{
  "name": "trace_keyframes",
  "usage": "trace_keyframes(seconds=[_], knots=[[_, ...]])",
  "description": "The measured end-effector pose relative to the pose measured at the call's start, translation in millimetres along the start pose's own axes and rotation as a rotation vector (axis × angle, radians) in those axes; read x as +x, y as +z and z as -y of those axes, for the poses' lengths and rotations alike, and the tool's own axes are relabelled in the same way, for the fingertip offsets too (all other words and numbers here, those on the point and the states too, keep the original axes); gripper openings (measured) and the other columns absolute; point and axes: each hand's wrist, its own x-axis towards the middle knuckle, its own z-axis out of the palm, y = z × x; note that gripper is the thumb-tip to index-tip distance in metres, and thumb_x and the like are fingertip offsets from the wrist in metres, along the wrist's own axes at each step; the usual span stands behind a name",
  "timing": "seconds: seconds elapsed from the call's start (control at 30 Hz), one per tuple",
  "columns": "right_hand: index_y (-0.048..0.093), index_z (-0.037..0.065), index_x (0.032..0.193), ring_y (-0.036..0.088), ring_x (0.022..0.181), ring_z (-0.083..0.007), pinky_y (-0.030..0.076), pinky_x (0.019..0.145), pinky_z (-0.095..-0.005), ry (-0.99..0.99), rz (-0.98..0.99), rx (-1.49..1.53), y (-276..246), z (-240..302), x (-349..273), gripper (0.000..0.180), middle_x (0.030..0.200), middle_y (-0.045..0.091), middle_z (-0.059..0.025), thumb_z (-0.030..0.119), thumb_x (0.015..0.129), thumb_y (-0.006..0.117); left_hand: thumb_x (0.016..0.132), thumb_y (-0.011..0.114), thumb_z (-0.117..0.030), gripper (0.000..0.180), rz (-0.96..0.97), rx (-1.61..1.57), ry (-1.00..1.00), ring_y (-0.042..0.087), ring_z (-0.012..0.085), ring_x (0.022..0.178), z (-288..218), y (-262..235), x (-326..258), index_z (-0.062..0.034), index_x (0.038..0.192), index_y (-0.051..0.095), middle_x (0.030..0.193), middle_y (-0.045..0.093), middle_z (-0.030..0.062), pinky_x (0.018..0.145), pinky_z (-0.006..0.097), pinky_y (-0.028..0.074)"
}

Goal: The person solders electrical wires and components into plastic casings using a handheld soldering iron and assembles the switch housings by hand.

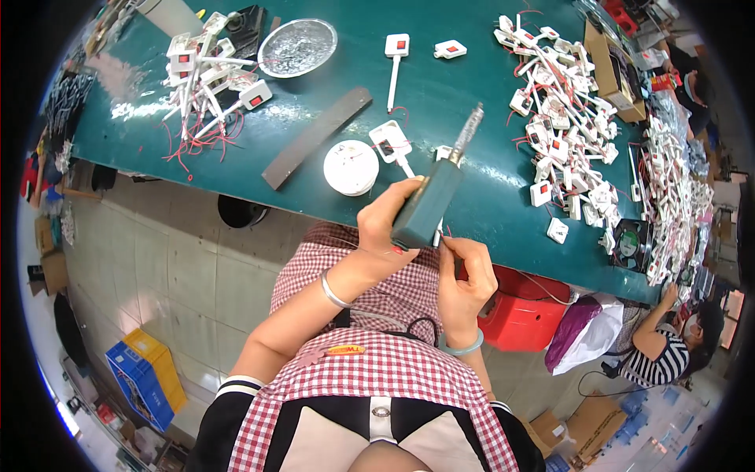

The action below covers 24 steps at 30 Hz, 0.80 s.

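My left hand [385, 220] is closed around a dark green block-bodied hand tool [429, 203] with a silvery metal nose [469, 134] pointing away to the upper right. My right hand [466, 279] pinches at the table's near edge. A short white rod [438, 234] and a bit of red wire show at its fingertips, but what it grips is mostly hidden. Partly behind the tool lies a white piece [443, 152]. Just beyond my left hand are a white switch housing with a stem [391, 143] and a round white tub or lid [351, 167].
A dark flat bar [316, 138] lies left of the tub, and a metal bowl [297, 49] behind it. Piles of white switch pieces with red wires [208, 86] lie left and right [562, 118] on the green table [448, 86]. A red stool [523, 315] stands below; a co-worker [668, 346] sits right.
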Motion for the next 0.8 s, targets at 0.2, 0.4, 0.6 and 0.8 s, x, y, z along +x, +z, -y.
trace_keyframes(seconds=[0.2,0.4,0.6,0.8], knots=[[0.066,-0.002,0.094,0.066,0.078,-0.0242,0.055,0.067,-0.0333,0.013,0.003,0.014,5.7,0.7,4.3,0.020,0.088,0.066,-0.0136,-0.011,0.078,0.071,0.079,0.070,0.006,0.037,0.005,-0.027,-0.020,0.068,0.0143,0.073,-0.1,-2.0,0.5,0.0042,0.115,0.061,0.088,0.069,0.0128,0.066,0.025,0.052],[0.065,-0.003,0.095,0.067,0.078,-0.0241,0.053,0.069,-0.0325,0.047,0.015,-0.048,-2.1,-1.1,-5.9,0.019,0.088,0.067,-0.0136,-0.011,0.078,0.071,0.079,0.070,0.006,0.037,-0.019,-0.032,-0.050,0.068,0.0154,0.073,-0.4,-2.4,2.9,0.0044,0.114,0.061,0.086,0.069,0.0130,0.066,0.025,0.053],[0.065,-0.002,0.094,0.066,0.077,-0.0238,0.052,0.068,-0.0320,-0.001,0.003,-0.016,5.6,-3.3,0.5,0.018,0.087,0.067,-0.0130,-0.010,0.079,0.071,0.069,0.075,0.003,0.045,0.029,-0.056,-0.040,0.071,0.0318,0.082,0.1,-3.1,1.4,0.0036,0.112,0.060,0.098,0.068,0.0179,0.070,0.033,0.056],[0.065,-0.002,0.093,0.065,0.076,-0.0229,0.052,0.067,-0.0320,0.007,0.012,-0.009,7.5,-0.8,2.4,0.018,0.087,0.067,-0.0126,-0.010,0.078,0.071,0.077,0.070,0.005,0.038,0.009,-0.025,-0.048,0.070,0.0169,0.075,0.3,-4.1,3.0,0.0041,0.114,0.061,0.088,0.069,0.0141,0.066,0.026,0.053]])
